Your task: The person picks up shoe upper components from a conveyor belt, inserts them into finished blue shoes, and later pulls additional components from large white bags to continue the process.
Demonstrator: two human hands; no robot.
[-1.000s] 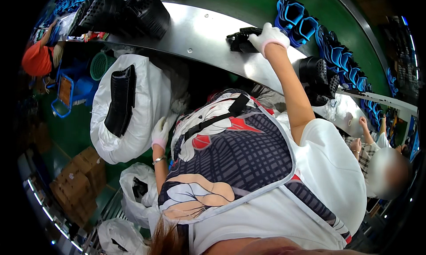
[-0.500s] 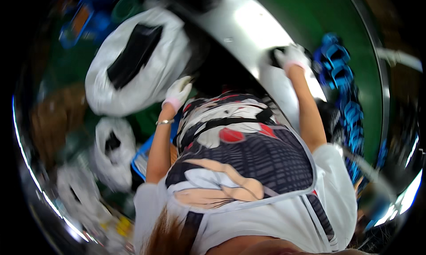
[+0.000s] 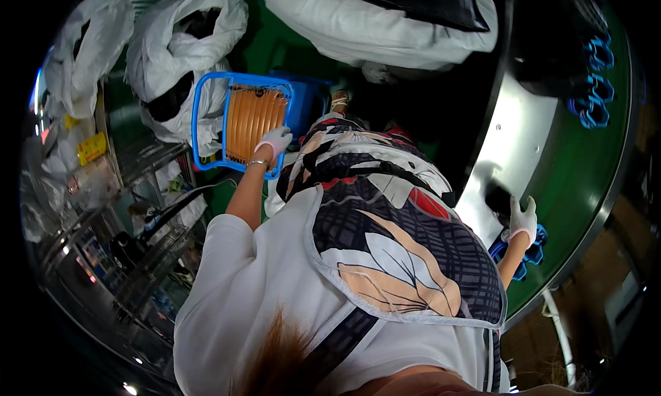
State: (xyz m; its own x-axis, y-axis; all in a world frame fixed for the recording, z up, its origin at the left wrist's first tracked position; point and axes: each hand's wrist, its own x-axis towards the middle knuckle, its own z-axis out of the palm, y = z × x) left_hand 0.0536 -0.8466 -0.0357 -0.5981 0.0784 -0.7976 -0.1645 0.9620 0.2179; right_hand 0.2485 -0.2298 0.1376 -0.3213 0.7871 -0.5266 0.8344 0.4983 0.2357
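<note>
My left hand (image 3: pixel 277 141), in a white glove, is at the near right corner of a blue-framed chair (image 3: pixel 201 113) with a brown slatted panel. Its fingers look curled over the frame, though they show only in part. On the right, my gloved right hand (image 3: pixel 523 218) has its thumb and fingers spread, nothing between them. Next to its fingertips, on a shiny metal plate (image 3: pixel 513 131), is a dark piece (image 3: pixel 497 198); whether they touch I cannot tell. Blue looped items (image 3: pixel 533 251) lie on the green surface (image 3: pixel 575 189) by my right wrist.
A big white sack (image 3: pixel 392 41) with a black sheet on it stands ahead. More white plastic bags (image 3: pixel 172 58) with dark contents are at far left. Wire shelving (image 3: pixel 148 258) holds mixed goods at left. More blue looped items (image 3: pixel 597 86) lie far right, beside black material.
The view has swung round, so the chair now appears ahead-left. My left hand has come to the chair frame. My right hand has moved nearer and right, with its fingers spread.
</note>
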